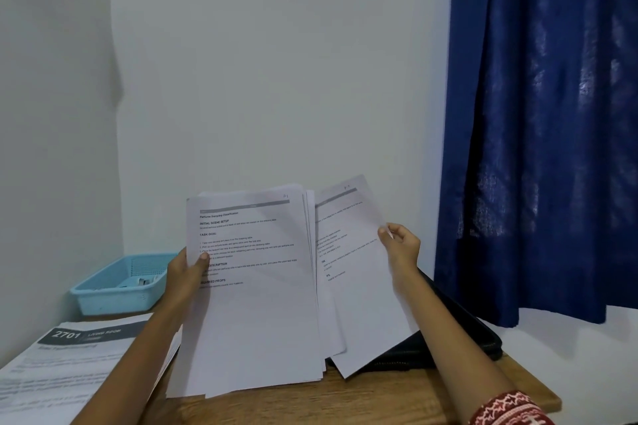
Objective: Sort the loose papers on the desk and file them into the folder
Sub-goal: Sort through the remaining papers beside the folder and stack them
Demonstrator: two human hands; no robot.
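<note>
Gripping a thick stack of white printed papers (255, 286) upright over the brown wooden desk (379, 393), our left hand (186, 269) clamps thumb across its edge; our right hand (402, 245) pinches one white printed sheet (359, 279) aside. Behind lies the black zipped folder (459, 335).

Both hands (293, 262) hold printed papers (255, 286) upright above a wooden desk (379, 397).

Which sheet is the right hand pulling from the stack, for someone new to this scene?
Start at the blue curtain. Just left of it, the right hand pinches one sheet. Unlike the stack beside it, it fans out alone, tilted right.
</note>
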